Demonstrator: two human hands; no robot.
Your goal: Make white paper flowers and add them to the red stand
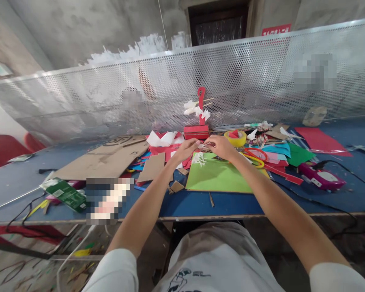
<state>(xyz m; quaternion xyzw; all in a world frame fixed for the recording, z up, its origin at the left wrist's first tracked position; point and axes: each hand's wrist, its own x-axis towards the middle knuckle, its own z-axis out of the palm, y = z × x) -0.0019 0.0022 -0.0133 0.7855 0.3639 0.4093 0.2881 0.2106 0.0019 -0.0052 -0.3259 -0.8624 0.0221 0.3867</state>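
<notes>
My left hand (186,149) and my right hand (220,146) meet above the far edge of a green sheet (219,178) on the blue table (200,205). Both pinch a small white piece (203,145) between their fingertips. White paper bits (198,158) lie on the green sheet just below my hands. Behind them stands a red box (196,131) with a red upright piece and white paper flowers (194,108) on thin sticks.
Cardboard sheets (105,161) lie at the left, a yellow tape roll (236,138) and scissors (255,156) at the right. A purple glue gun (319,177) with a black cable sits far right. A perforated metal screen (261,77) walls the table's back.
</notes>
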